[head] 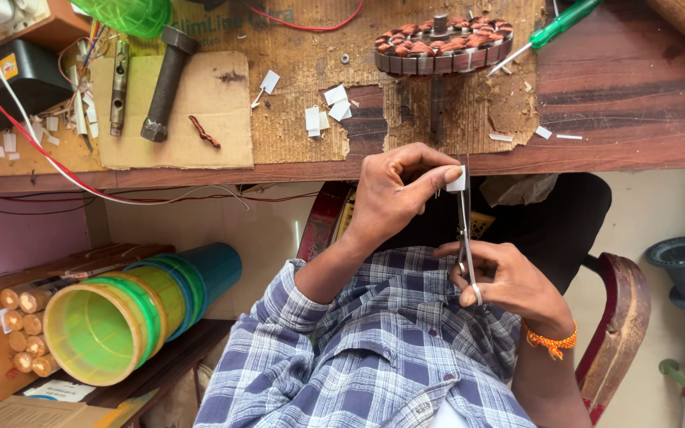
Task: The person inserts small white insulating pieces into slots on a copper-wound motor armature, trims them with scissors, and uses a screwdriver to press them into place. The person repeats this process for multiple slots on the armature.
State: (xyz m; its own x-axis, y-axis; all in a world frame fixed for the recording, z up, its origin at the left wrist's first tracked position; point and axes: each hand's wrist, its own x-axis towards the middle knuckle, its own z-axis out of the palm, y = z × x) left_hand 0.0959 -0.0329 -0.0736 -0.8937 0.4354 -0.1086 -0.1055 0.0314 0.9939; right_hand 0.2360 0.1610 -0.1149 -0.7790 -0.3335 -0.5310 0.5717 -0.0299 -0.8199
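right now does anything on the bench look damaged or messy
Yes. The cardboard mat is torn and worn through near its middle, baring the wood. White paper scraps lie scattered over it. The left hand holds a small white paper piece while the right hand works scissors at it.

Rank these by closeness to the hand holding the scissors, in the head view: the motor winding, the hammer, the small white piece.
From the right hand:
1. Small white piece, just above, pinched in the left hand.
2. Motor winding, on the bench straight ahead.
3. Hammer, far left on cardboard.
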